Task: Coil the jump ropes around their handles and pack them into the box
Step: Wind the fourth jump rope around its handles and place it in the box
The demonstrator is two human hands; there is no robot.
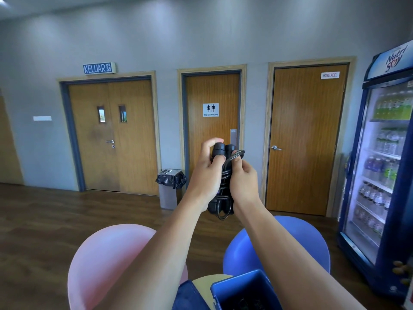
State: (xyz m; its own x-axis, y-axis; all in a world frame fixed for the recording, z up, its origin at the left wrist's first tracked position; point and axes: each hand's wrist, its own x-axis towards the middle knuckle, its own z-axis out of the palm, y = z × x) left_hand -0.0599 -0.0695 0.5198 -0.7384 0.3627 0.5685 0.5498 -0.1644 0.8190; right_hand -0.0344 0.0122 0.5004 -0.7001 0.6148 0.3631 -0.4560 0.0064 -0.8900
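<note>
– brown wood fills the far side: a floor [44, 220] of dark planks and three doors [306, 139] set in the grey wall. what stands to your right?
– a tall drinks fridge [384, 164], blue-framed and lit, its shelves full of bottles. below you are a pink chair [107, 260] and a blue chair [297, 247], side by side.
– and the smaller things?
– a bin [168, 189] lined with a black bag stands between the double door [111, 135] and the restroom door [211, 130]. at the bottom edge, between your forearms, the blue box [234, 281] sits open on a pale yellow surface [205, 280]. something dark lies in it, too dim to name.
– where is the jump rope?
– you hold the black jump rope [223, 186] raised in front of you, well above the box. its two handles [224, 149] are upright and side by side, with the cord wound around them.
– your hands?
– your left hand [206, 173] grips the handles, fingers curled over them. your right hand [243, 177] pinches a loop of cord near the top of the bundle.
</note>
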